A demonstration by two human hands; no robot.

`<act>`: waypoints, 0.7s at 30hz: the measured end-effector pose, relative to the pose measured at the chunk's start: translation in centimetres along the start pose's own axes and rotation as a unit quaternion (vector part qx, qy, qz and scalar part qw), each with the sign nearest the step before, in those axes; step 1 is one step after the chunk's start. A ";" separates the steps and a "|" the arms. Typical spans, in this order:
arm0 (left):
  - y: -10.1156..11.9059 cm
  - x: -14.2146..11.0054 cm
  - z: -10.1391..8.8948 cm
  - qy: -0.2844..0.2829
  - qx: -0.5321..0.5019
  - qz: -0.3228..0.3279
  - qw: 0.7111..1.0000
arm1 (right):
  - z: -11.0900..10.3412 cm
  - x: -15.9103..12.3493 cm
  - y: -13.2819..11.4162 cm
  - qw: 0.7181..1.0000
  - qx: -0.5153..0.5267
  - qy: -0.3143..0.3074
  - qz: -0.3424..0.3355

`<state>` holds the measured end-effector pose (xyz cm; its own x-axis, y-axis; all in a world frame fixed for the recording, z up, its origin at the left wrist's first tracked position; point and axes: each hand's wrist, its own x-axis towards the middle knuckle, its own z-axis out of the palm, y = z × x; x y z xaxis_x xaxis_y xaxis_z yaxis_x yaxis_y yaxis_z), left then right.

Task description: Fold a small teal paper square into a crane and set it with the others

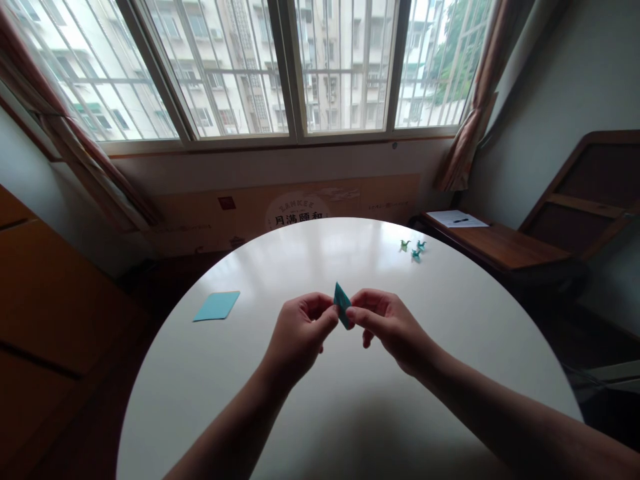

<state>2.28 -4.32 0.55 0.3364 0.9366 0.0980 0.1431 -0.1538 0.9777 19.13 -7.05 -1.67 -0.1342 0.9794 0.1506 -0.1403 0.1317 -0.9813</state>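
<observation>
A small teal piece of folded paper, diamond-shaped with a point at the top, is held up over the table between my two hands. My left hand pinches its left edge between thumb and fingers. On the other side, the thumb and fingers of my right hand grip its right edge. Light blue square paper lies flat on the table to the left of my hands. Three little folded paper cranes, one greenish and two teal, stand together at the far right.
The round white table has its far edge close to the window wall. Beyond it on the right stands a wooden chair with a white sheet and a dark pen on it. A wooden cabinet is at the left.
</observation>
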 end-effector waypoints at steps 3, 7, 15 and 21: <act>0.1 -0.2 -0.1 0.000 0.057 0.029 0.998 | -0.1 0.2 0.1 1.000 0.003 0.011 0.003; 0.3 -0.4 0.1 -0.001 0.108 0.065 0.992 | -0.1 0.3 0.3 1.000 -0.012 0.017 0.002; 0.0 -0.6 0.2 0.007 0.120 0.096 0.988 | 0.2 0.3 0.4 0.997 -0.049 0.043 -0.045; 0.3 -0.5 -0.2 0.067 0.131 0.117 0.982 | 0.1 0.3 0.8 0.994 -0.044 0.070 -0.070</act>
<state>1.97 -4.72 0.80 0.2661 0.8963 0.3547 0.3178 -0.4290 0.8456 18.90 -6.68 -2.36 0.0200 0.9613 0.2746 -0.0606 0.2753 -0.9594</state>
